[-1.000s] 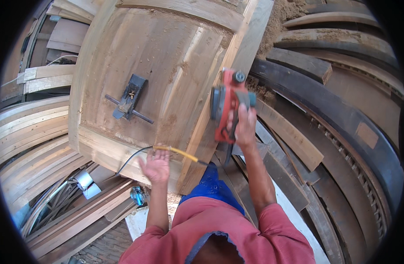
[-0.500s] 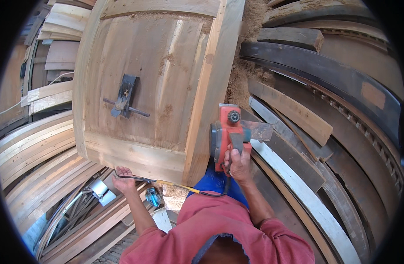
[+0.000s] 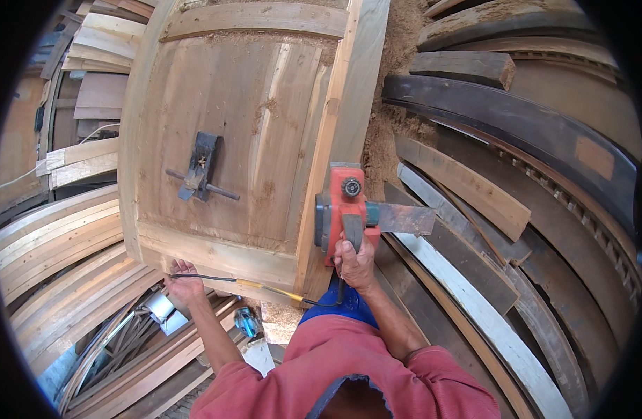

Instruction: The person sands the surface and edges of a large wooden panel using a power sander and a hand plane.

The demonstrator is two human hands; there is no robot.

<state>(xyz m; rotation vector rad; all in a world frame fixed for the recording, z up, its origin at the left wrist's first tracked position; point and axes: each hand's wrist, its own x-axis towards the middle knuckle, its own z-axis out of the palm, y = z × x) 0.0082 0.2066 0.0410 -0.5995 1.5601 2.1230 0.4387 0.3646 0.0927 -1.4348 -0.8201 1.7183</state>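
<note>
My right hand (image 3: 356,265) is wrapped round the dark handle of a red electric planer (image 3: 346,176). The planer is over the near right corner of a panelled wooden door (image 3: 216,230), by its long right edge. Whether its sole touches the wood is hidden. Off the door's near left corner, my left hand (image 3: 187,285) holds the planer's power cord (image 3: 223,279) across the palm, under the thumb. The cord, partly wrapped in yellow, runs back to the planer. On the door panel lies a dark wooden hand plane (image 3: 201,166) with a crossbar handle, untouched.
Dark and pale boards (image 3: 468,181) lie along the right side, with sawdust (image 3: 398,63) between them and the door. Stacked light planks (image 3: 62,237) fill the left. A blue-green power tool (image 3: 247,321) sits low, beside my left forearm.
The planer and my right hand have shifted left, onto the door's edge. My left hand has moved slightly left and down with the cord, which is drawn out straighter.
</note>
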